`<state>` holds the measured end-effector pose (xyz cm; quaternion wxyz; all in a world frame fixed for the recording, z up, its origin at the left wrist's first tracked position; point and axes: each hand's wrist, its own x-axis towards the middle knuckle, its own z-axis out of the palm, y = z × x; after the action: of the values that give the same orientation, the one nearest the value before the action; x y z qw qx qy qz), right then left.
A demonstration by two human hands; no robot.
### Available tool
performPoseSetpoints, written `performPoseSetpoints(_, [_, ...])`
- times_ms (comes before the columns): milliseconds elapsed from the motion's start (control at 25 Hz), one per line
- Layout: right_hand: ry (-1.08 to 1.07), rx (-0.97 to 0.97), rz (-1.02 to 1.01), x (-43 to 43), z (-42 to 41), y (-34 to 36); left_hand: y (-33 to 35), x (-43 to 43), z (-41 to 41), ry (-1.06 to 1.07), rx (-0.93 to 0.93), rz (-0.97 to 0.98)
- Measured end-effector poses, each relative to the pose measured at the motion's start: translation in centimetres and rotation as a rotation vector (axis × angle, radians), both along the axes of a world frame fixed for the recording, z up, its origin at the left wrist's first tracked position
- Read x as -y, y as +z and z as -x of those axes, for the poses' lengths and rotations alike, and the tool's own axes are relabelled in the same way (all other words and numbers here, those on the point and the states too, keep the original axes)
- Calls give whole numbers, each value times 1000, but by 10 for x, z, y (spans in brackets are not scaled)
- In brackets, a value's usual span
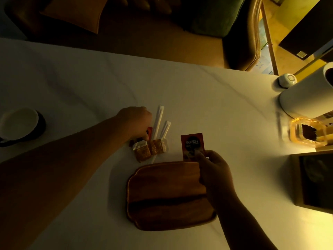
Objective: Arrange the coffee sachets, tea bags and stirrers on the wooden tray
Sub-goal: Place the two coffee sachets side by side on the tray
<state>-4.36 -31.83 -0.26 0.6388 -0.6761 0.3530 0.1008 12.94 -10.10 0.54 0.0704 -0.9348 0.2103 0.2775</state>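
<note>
While our right hand (214,166) pinches the Nescafé sachet (192,147) above the empty wooden tray (162,195), our left hand (137,121) closes on a second sachet (149,131) beside the tea bags (149,149) and stirrers (158,121) on the desk (72,87); we should lay each sachet flat, edges parallel.

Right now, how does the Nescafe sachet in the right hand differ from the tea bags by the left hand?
The Nescafe sachet is red, flat and pinched upright by the right hand; the tea bags are tan, clear-wrapped and lie on the table. The sachet is single; the tea bags are clustered. Neither is on the wooden tray.
</note>
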Motion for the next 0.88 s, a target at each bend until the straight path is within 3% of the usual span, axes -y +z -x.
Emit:
performPoseSetpoints(200, [-65,-12,-212,10,14,-2,4,-5,-10,16,-11,61])
performPoseSetpoints(400, [-54,-6,-173,13,18,6,27,-28,-15,166,175,292])
performPoseSetpoints(480, [-68,-8,-206,13,20,11,41,-40,-7,329,239,474])
performPoseSetpoints(680, [-35,-57,-309,1,31,14,42,-56,78,793,-31,926])
performPoseSetpoints(800, [21,-59,-299,-9,40,4,17,-55,133,856,-119,906])
performPoseSetpoints(880, [128,-82,-200,-14,46,-2,0,-54,159,727,-125,797])
